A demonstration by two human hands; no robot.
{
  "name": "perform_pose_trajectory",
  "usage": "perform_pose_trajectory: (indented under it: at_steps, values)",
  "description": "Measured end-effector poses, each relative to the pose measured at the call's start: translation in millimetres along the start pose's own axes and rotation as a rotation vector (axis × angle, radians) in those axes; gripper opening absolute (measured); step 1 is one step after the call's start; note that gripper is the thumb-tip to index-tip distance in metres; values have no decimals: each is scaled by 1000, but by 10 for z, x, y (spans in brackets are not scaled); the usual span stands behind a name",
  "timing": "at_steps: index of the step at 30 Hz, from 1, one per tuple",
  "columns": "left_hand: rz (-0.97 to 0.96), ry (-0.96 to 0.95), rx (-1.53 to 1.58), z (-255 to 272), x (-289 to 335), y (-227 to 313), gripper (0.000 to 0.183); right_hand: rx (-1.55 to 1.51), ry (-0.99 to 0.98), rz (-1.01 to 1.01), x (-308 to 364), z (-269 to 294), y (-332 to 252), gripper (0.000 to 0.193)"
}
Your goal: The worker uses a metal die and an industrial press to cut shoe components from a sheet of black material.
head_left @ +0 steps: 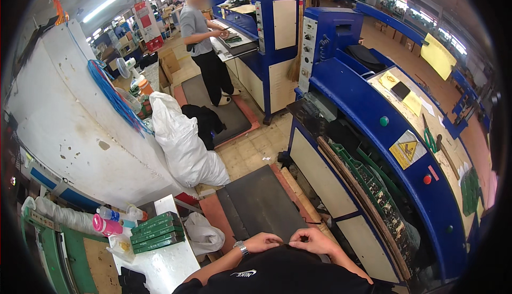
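Observation:
Close in front of my black shirt, my left hand [263, 242] and my right hand [313, 240] are held nearly fingertip to fingertip. The fingers of both are closed in a pinch. Whatever lies between them is too small and dark against the shirt to make out. On my left wrist is a metal-banded watch [241, 248]. Beyond the hands a dark floor mat [261, 200] lies on the floor. To the left, a white table [154, 267] carries a stack of green boards [157, 232], a pink bottle [106, 224] and other bottles.
A curved blue machine [368, 115] runs along my right, with green pieces in its lower opening and green-handled pliers [430, 136] on its top. A large white sack [184, 144] stands ahead left. Further off, a person [202, 38] works at another blue machine [274, 48].

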State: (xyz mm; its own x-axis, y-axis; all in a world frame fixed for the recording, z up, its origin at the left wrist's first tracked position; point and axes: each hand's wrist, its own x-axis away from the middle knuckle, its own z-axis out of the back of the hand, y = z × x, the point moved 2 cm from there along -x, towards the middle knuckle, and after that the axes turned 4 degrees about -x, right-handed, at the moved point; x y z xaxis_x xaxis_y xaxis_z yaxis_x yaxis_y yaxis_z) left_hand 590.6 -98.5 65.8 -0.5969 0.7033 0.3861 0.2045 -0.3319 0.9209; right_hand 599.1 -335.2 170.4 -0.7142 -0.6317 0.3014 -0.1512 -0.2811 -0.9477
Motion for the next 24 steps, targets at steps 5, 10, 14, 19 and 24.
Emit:
perform_pose_trajectory:
  at_steps: [5, 10, 14, 19, 24]
  values:
    - [-15, 125, 237, 82, 296, 213, 38, 36, 202, -147, 192, -27, 266, 24]
    - [-114, -119, 11, 42, 318, 26, 40, -46, 115, -189, 313, -167, 271, 27]
    - [-56, -64, -356, 77, 386, 469, 27, 261, 123, -203, 281, -224, 152, 30]
    - [-104, -17, -338, 31, 355, 258, 34, 402, 119, 15, 240, -248, -47, 27]
    - [-32, 32, -216, -37, 286, 54, 37, 390, -17, -105, 187, -176, 103, 28]
